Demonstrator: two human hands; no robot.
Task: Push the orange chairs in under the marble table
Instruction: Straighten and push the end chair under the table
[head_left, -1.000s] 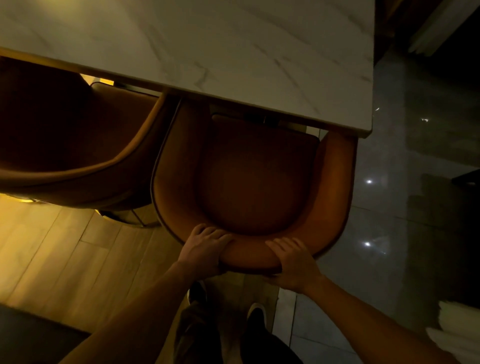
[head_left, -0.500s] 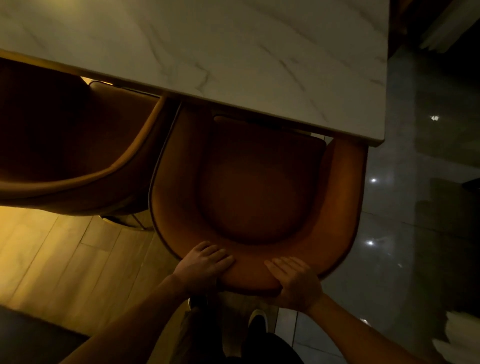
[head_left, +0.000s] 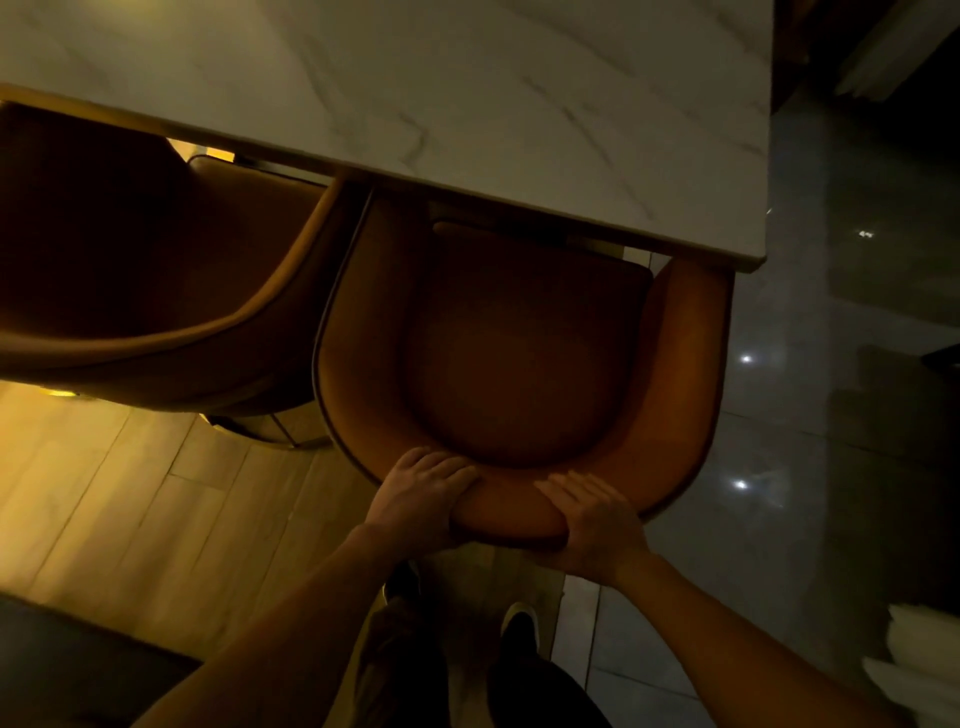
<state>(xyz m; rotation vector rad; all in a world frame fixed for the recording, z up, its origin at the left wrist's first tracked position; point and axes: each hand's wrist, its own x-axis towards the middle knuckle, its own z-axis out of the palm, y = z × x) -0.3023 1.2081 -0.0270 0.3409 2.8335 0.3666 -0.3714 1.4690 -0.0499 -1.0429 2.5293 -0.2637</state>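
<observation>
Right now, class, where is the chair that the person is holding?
In the head view the held orange chair sits centre frame, its front tucked under the marble table's near corner, beside a second orange chair on its left.

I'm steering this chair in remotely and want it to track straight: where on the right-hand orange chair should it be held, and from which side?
Hold the top rim of the curved backrest, from behind. It is the nearest part, and the open seat front already faces the marble table. The left hand and right hand grip it on either side of centre, which should keep the push straight.
</observation>
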